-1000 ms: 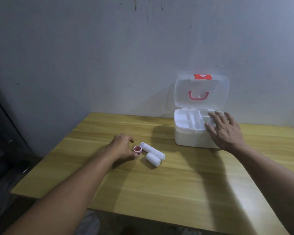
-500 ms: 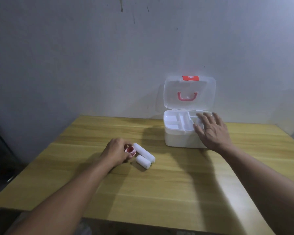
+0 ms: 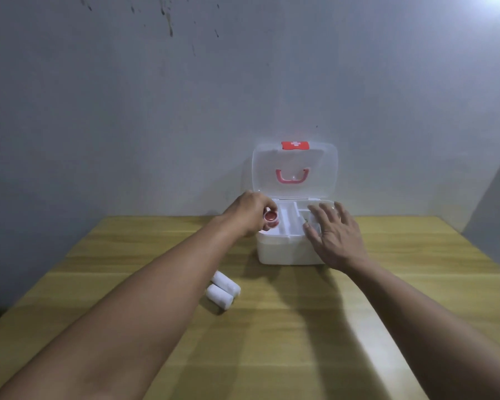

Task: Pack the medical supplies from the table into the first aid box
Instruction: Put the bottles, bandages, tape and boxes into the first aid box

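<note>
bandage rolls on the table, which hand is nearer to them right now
Left, though neither touches them. The left hand is up at the left end of the first aid box, holding a small red-centred roll. The bandage rolls lie beside its forearm. The right hand rests on the box's right side.

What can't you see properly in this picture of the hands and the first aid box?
- Head view: the right hand covers the right tray compartments of the first aid box.
- The left hand wraps the small red-centred roll, hiding its sides.
- The left forearm crosses one end of the two white bandage rolls.
- Picture edges cut off the table corners.
</note>
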### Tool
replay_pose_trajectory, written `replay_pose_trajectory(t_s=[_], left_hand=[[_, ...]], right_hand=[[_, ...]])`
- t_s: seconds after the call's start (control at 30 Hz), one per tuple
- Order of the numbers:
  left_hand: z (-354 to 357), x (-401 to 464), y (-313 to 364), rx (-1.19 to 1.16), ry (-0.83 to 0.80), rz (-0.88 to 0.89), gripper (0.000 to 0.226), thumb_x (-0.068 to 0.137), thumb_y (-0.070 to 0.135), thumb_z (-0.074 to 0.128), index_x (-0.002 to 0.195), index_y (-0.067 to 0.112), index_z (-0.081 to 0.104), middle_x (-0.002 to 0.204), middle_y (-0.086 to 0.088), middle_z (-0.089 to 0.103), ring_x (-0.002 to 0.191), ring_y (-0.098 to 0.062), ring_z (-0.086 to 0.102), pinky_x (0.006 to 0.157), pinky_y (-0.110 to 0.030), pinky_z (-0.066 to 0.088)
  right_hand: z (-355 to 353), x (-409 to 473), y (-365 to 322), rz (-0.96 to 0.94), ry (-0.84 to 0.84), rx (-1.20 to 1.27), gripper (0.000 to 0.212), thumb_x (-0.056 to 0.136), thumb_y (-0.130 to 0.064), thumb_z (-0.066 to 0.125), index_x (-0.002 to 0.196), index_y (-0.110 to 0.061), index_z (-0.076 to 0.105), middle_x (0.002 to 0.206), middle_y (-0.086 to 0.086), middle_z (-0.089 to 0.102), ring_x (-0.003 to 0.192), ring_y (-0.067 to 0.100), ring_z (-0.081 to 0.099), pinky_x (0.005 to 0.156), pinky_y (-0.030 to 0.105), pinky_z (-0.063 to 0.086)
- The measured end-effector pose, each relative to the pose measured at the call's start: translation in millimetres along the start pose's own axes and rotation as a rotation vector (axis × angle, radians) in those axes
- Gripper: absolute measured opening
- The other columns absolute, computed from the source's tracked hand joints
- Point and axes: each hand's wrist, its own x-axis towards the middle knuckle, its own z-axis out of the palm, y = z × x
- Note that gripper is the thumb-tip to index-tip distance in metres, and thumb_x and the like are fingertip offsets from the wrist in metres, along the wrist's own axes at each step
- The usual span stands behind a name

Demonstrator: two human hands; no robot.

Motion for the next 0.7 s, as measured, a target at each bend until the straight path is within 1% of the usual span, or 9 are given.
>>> replay_pose_trajectory(t_s=[0.07, 0.17, 0.23, 0.3, 0.37, 0.47, 0.57, 0.63, 0.7], left_hand=[[2.4, 7.7, 3.7, 0.077, -0.047, 0.015, 0.025, 0.081, 0.004, 0.069, 0.104, 0.012, 0.071, 0.097, -0.007, 0.070, 0.079, -0.018, 0.065, 0.072, -0.024, 0.049], [5.0, 15.4, 6.2, 0.173, -0.131, 0.041, 0.031, 0.082, 0.011, 0.068, 0.113, 0.016, 0.069, 0.107, -0.008, 0.067, 0.093, -0.024, 0.063, 0.077, -0.026, 0.046], [9.1, 20.5, 6.3, 0.174, -0.180, 0.048, 0.032, 0.084, 0.011, 0.067, 0.114, 0.019, 0.068, 0.111, -0.007, 0.067, 0.094, -0.023, 0.062, 0.078, -0.027, 0.047], [13.9, 24.5, 6.4, 0.160, -0.204, 0.048, 0.032, 0.086, 0.008, 0.065, 0.116, 0.018, 0.067, 0.112, -0.007, 0.068, 0.090, -0.019, 0.061, 0.075, -0.025, 0.045], [16.9, 26.8, 6.2, 0.152, -0.216, 0.046, 0.034, 0.087, 0.009, 0.065, 0.121, 0.015, 0.064, 0.114, -0.008, 0.068, 0.094, -0.019, 0.062, 0.078, -0.024, 0.044], [17.7, 26.8, 3.0, 0.124, -0.207, 0.032, 0.042, 0.087, 0.014, 0.067, 0.128, 0.015, 0.059, 0.122, -0.007, 0.065, 0.102, -0.019, 0.063, 0.084, -0.025, 0.046], [15.2, 24.1, -1.5, 0.122, -0.167, 0.010, 0.048, 0.086, 0.007, 0.066, 0.131, 0.021, 0.056, 0.138, -0.003, 0.056, 0.116, -0.018, 0.059, 0.096, -0.029, 0.047], [8.9, 18.4, -2.5, 0.090, -0.120, -0.010, 0.054, 0.083, 0.005, 0.068, 0.132, 0.022, 0.054, 0.144, -0.002, 0.050, 0.125, -0.019, 0.053, 0.101, -0.031, 0.043], [-0.1, 10.6, -4.5, 0.071, -0.031, -0.022, 0.054, 0.081, 0.009, 0.069, 0.131, 0.021, 0.055, 0.143, -0.005, 0.051, 0.131, -0.023, 0.048, 0.107, -0.035, 0.041]], right_hand=[[0.3, 0.0, 0.3, 0.000, 0.008, -0.015, 0.073, 0.084, -0.064, 0.006, 0.146, -0.032, 0.027, 0.155, -0.001, 0.030, 0.146, 0.025, 0.011, 0.118, 0.042, 0.016], [1.0, 0.9, 1.7, 0.000, 0.016, -0.016, 0.078, 0.080, -0.065, 0.001, 0.146, -0.032, 0.027, 0.154, -0.001, 0.031, 0.146, 0.025, 0.010, 0.119, 0.042, 0.015], [1.2, 1.0, 2.1, 0.001, 0.019, -0.018, 0.078, 0.080, -0.065, 0.001, 0.146, -0.032, 0.026, 0.155, -0.001, 0.031, 0.146, 0.025, 0.009, 0.119, 0.042, 0.015], [1.5, 0.3, 2.1, 0.002, 0.023, -0.016, 0.078, 0.080, -0.065, 0.001, 0.146, -0.032, 0.026, 0.155, -0.001, 0.030, 0.146, 0.025, 0.009, 0.118, 0.043, 0.016], [1.2, -0.2, 1.8, 0.003, 0.033, -0.008, 0.077, 0.080, -0.065, 0.002, 0.146, -0.032, 0.027, 0.154, -0.001, 0.031, 0.146, 0.025, 0.010, 0.118, 0.043, 0.016], [0.4, -0.4, 1.2, 0.003, 0.040, -0.005, 0.077, 0.081, -0.065, 0.002, 0.145, -0.031, 0.028, 0.154, -0.001, 0.032, 0.146, 0.026, 0.011, 0.118, 0.043, 0.017], [-0.2, -0.1, 1.7, 0.003, 0.041, -0.008, 0.075, 0.082, -0.064, 0.004, 0.144, -0.031, 0.028, 0.153, -0.001, 0.033, 0.145, 0.026, 0.012, 0.117, 0.043, 0.019], [-0.3, 0.8, 2.7, 0.004, 0.038, -0.008, 0.071, 0.085, -0.063, 0.009, 0.144, -0.031, 0.029, 0.153, -0.001, 0.033, 0.145, 0.026, 0.013, 0.117, 0.044, 0.019], [0.5, 1.5, 4.4, 0.004, 0.032, -0.016, 0.064, 0.090, -0.061, 0.016, 0.145, -0.030, 0.029, 0.153, -0.001, 0.033, 0.145, 0.026, 0.012, 0.116, 0.044, 0.018]])
